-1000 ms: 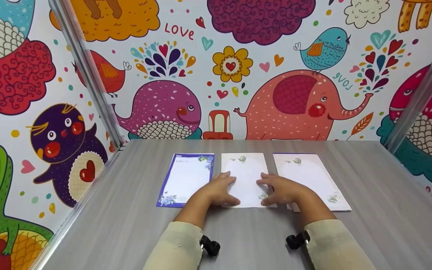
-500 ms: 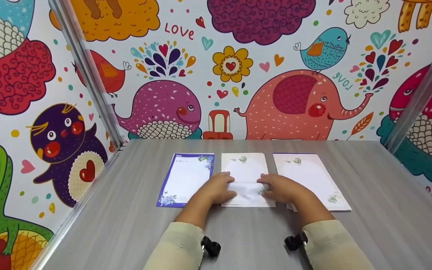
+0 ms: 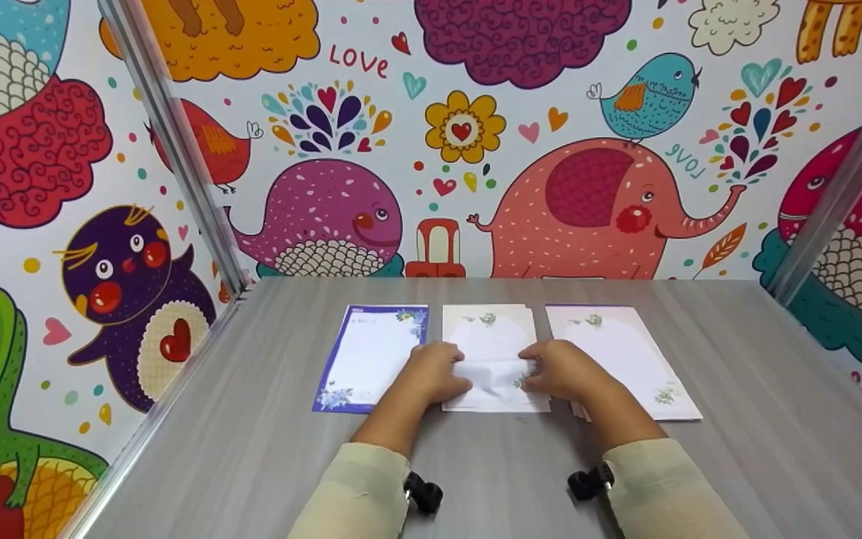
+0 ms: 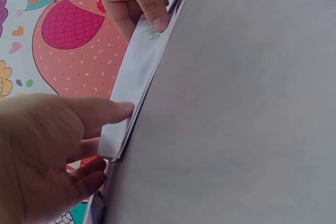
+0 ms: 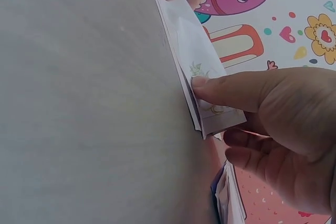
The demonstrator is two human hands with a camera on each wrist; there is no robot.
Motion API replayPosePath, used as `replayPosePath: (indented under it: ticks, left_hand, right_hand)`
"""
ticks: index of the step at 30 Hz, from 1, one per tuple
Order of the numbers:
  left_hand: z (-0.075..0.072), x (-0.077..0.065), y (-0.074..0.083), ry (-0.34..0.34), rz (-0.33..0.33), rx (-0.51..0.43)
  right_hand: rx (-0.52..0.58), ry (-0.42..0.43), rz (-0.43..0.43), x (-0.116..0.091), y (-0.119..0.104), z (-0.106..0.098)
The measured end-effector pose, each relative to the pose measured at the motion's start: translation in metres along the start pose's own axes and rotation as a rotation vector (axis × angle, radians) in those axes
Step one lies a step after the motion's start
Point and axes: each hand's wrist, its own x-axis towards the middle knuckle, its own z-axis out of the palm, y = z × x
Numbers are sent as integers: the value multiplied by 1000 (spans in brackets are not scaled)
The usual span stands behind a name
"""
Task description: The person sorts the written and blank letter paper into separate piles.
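A white sheet of paper (image 3: 487,340) with small green leaf prints lies on the middle pile, its near part raised in a fold-like bulge. At its left edge my left hand (image 3: 435,372) pinches the sheet, thumb on the near side and fingers behind. My right hand (image 3: 564,369) pinches the opposite edge the same way, its thumb by the lower leaf print. In the left wrist view the lifted strip of the sheet (image 4: 134,72) spans both hands. The right wrist view shows more paper layers under the sheet (image 5: 197,40).
Left of the middle pile lies a blue-bordered floral sheet (image 3: 375,352). On the right is another stack of leaf-printed paper (image 3: 625,355), with edges jutting out. All rest on a grey wood-grain table (image 3: 251,449), before a cartoon-printed wall (image 3: 446,187).
Both thumbs have moved forward toward the fingers, and the near part of the top sheet has bulged upward between the hands. The side piles have not moved.
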Motion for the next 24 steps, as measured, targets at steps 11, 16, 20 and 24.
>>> replayPosePath:
  ticks: [11, 16, 20, 24]
  left_hand:
    - [5, 3, 1, 17, -119, -234]
    - [6, 4, -1, 174, -124, -337]
    - [5, 5, -3, 266, -131, -375]
    - [5, 6, -4, 286, -145, -410]
  right_hand:
    - [102, 45, 76, -2, -1, -2]
    - [213, 145, 196, -1, -3, -4]
    - [299, 202, 268, -1, -4, -6]
    - [331, 220, 286, -1, -3, -7]
